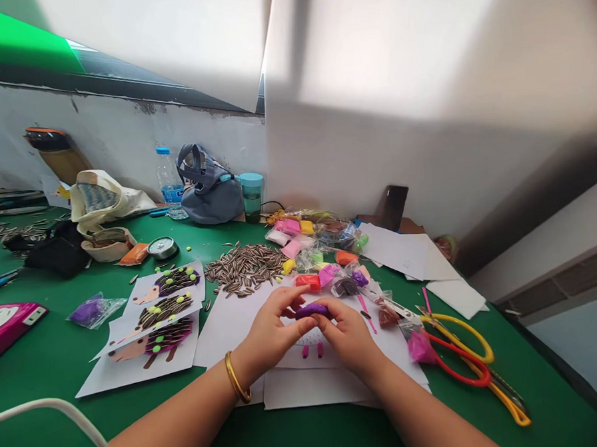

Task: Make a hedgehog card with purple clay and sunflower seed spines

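Note:
A flattened piece of purple clay [313, 311] is held between my two hands above white paper [302, 387]. My left hand [276, 328], with a gold bangle at the wrist, pinches its left side between thumb and fingers. On the right side, my right hand [347, 331] grips it with thumb and index finger. Beneath my hands, a partly hidden drawing with two pink feet [312, 351] shows on the paper. Striped sunflower seeds [245, 266] are heaped behind my left hand. Packets of coloured clay, one of them red [307, 282], lie just beyond my fingers.
Hedgehog pictures with seed spines [169, 334] lie at the left, near a bagged purple clay [90, 310]. Yellow-handled and red-handled scissors [458, 358] rest at the right. A bottle [169, 183], grey bag [211, 195], cup [252, 196] and phone [394, 206] stand along the wall.

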Demonstrator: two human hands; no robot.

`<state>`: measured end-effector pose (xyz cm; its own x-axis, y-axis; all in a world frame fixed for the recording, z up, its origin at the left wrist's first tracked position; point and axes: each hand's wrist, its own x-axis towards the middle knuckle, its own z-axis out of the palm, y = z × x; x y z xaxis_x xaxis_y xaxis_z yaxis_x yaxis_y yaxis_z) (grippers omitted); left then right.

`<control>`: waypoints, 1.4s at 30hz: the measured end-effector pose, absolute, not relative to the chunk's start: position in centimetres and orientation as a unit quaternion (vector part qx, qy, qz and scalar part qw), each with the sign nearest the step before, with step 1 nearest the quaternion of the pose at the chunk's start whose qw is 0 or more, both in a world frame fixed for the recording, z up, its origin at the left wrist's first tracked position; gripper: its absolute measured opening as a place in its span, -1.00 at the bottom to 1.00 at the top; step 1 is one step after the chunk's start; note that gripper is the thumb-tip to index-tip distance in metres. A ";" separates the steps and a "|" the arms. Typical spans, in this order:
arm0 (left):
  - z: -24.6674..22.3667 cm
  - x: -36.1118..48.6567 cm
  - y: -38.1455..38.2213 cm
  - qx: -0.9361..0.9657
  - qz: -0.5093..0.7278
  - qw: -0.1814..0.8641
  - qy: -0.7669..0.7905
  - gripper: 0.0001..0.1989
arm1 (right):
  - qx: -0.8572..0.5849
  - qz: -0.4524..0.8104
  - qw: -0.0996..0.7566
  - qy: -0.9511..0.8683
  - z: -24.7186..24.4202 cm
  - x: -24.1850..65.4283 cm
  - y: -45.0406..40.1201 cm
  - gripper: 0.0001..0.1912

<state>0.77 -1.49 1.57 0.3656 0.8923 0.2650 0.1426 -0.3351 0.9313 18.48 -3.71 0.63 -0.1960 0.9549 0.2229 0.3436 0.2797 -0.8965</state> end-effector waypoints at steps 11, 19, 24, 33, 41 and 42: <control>0.8 0.7 -1.4 0.720 0.463 0.336 0.393 -0.84 | -0.476 0.352 0.428 -0.683 0.6 18.0 -3.9 -0.68; 1.0 0.6 -1.6 0.747 0.422 0.360 0.367 -0.68 | -0.478 0.335 0.384 -0.716 0.5 18.4 -3.7 -0.79; 1.3 0.7 -1.8 0.739 0.423 0.341 0.398 -0.84 | -0.471 0.315 0.364 -0.739 0.8 18.0 -4.1 -0.82; 0.5 0.7 -1.3 0.761 0.406 0.364 0.351 -0.69 | -0.514 0.245 0.336 -0.751 0.6 18.0 -4.1 -0.86; 1.2 0.9 -1.5 0.713 0.449 0.386 0.375 -0.85 | -0.492 0.322 0.367 -0.721 1.3 18.0 -4.2 -0.78; 1.2 0.9 -1.6 0.714 0.450 0.389 0.369 -0.84 | -0.484 0.336 0.373 -0.716 1.3 18.1 -4.1 -0.76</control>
